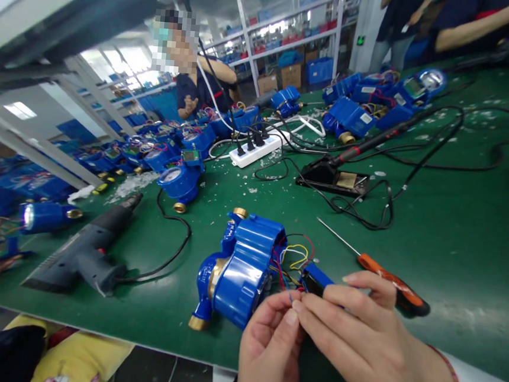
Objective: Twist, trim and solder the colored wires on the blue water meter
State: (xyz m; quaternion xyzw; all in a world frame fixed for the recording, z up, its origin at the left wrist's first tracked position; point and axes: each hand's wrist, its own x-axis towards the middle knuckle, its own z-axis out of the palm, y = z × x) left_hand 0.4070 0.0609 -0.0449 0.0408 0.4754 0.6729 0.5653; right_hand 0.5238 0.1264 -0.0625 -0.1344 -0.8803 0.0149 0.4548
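Blue wire (290, 297) pinched between left hand's (267, 349) thumb and forefinger, just beside the meter's open side. Right hand (370, 338) has fingertips against the same spot, other fingers fanned clear; whether it grips too, cannot tell. Tips meet closely, presumably for control of so thin a strand. Blue meter (246, 261) lies tipped on the green bench (462, 257), leads facing the hands, probably for short reach. Screwdriver (389, 280) beyond, handle nearer the person, likely for easy pick-up. Soldering iron (372, 143) slants in its stand (312, 173), presumably keeping its tip off the bench.
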